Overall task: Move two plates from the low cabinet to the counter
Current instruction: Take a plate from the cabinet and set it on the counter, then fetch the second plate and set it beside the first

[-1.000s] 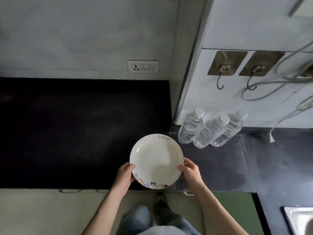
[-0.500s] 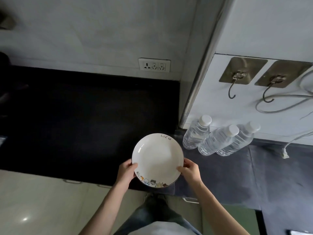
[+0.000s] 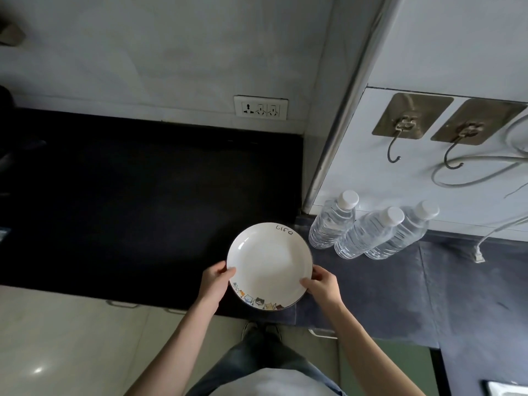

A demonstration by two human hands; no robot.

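A white plate with the word "life" on its far rim and small cartoon cats on its near rim sits level over the front edge of the black counter. My left hand grips its left rim and my right hand grips its right rim. Whether the plate touches the counter cannot be told. A second plate and the low cabinet's inside are not in view.
Three clear water bottles with white caps stand just right of the plate. A wall socket sits behind the counter. Two hooks and a cable hang on the white panel at right. Cabinet handles show below the counter edge.
The view has shifted, so more floor shows at left. The plate stays held in both hands over the counter's front edge, with the bottles close on its right.
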